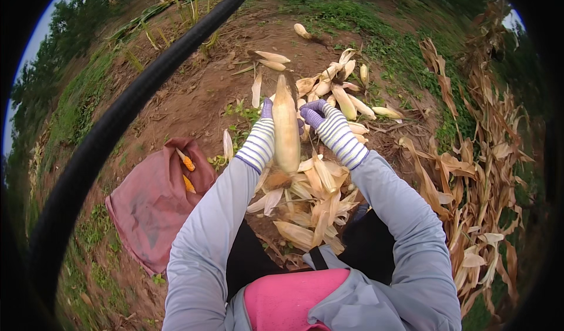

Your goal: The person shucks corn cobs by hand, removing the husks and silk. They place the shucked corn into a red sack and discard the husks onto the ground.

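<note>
An unshelled ear of corn (286, 124), wrapped in its pale dry husk, stands nearly upright in front of me with its tip pointing away. My left hand (261, 139), in a striped white and purple glove, grips it from the left, and the ear hides part of the fingers. Just to its right is my right hand (328, 126) in a matching glove, its fingers curled beside the husk. Whether those fingertips touch the ear or pinch anything is unclear. Brown silk (279, 180) shows below the ear's near end.
Beyond my hands lies a pile of husked-over ears (343, 99). Stripped husks (324, 199) cover the soil between my legs. At left a reddish sack (154, 207) has bare orange cobs (188, 162) at its mouth. Dry corn stalks (480, 168) stand at right; a black cable (132, 97) crosses the view.
</note>
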{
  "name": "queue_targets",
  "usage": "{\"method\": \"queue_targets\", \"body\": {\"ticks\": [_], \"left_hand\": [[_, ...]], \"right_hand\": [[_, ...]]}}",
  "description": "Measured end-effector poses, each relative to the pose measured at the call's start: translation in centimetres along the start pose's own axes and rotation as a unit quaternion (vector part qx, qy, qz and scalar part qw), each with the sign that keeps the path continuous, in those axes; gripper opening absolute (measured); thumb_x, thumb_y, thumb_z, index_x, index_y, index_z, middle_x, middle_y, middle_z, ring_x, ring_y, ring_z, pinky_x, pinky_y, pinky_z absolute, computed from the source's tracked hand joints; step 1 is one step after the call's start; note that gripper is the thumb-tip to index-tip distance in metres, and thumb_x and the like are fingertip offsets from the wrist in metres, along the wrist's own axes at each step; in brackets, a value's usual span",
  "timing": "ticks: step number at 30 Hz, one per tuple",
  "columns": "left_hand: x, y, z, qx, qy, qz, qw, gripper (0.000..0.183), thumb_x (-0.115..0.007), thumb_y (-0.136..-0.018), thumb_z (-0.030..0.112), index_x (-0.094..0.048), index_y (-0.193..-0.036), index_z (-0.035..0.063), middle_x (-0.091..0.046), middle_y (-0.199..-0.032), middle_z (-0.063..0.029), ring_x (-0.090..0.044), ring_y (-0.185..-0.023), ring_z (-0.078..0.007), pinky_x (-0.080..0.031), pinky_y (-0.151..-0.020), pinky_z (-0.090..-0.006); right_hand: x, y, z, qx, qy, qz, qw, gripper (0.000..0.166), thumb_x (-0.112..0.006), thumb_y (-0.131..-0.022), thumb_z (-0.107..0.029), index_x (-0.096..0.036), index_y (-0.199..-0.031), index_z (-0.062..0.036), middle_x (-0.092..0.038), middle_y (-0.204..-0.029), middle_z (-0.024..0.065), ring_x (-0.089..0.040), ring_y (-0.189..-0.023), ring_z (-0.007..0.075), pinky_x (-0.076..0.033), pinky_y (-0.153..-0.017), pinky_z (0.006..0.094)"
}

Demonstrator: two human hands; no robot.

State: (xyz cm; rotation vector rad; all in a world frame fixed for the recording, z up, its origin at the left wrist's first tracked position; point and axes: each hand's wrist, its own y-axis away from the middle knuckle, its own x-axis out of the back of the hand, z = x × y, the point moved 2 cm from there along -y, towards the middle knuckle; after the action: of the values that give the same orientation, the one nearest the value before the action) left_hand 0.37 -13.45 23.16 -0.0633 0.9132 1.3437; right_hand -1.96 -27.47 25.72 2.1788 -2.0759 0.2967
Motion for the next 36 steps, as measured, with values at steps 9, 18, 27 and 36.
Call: {"method": "queue_targets", "body": {"ticks": [9,18,27,36], "left_hand": [[1.5,-3.8,-2.8,0.057,-0.080,-0.094,0.991,0.066,-0.028,-0.083,0.061,-0.056,-0.104,0.0045,-0.059,-0.091,-0.0096,-0.054,-0.078,-0.0169,-0.045,-0.070,-0.0271],[2.3,-3.8,-2.9,-0.096,-0.254,-0.031,0.962,0.071,-0.030,-0.084,0.058,-0.052,-0.110,-0.0040,-0.059,-0.098,-0.0160,-0.053,-0.088,-0.0228,-0.040,-0.081,-0.0292],[1.8,-2.9,-2.4,-0.100,-0.286,-0.036,0.952,0.050,-0.037,-0.087,0.048,-0.056,-0.101,0.0039,-0.058,-0.082,-0.0049,-0.052,-0.069,-0.0135,-0.045,-0.064,-0.0252],[3.4,-6.5,-3.8,-0.045,-0.201,-0.029,0.978,0.070,-0.029,-0.083,0.059,-0.054,-0.104,-0.0024,-0.060,-0.088,-0.0141,-0.055,-0.078,-0.0208,-0.044,-0.073,-0.0284]], "right_hand": [[1.5,-0.9,-0.2,-0.081,-0.112,-0.043,0.990,0.041,-0.058,-0.077,-0.028,-0.053,-0.105,0.0013,-0.057,-0.096,0.0117,-0.054,-0.088,0.0190,-0.042,-0.080,0.0285],[2.6,-1.4,-0.3,-0.077,0.006,-0.019,0.997,0.038,-0.060,-0.073,-0.030,-0.057,-0.095,0.0013,-0.060,-0.078,0.0085,-0.055,-0.071,0.0154,-0.046,-0.067,0.0267],[2.6,-1.4,-1.2,-0.084,0.009,-0.040,0.996,0.037,-0.060,-0.073,-0.030,-0.057,-0.092,0.0013,-0.057,-0.072,0.0058,-0.053,-0.066,0.0129,-0.044,-0.060,0.0245],[1.7,-0.4,-1.9,0.040,0.011,0.058,0.997,0.024,-0.063,-0.073,-0.018,-0.055,-0.089,-0.0019,-0.055,-0.081,0.0060,-0.050,-0.076,0.0138,-0.042,-0.071,0.0265]]}}
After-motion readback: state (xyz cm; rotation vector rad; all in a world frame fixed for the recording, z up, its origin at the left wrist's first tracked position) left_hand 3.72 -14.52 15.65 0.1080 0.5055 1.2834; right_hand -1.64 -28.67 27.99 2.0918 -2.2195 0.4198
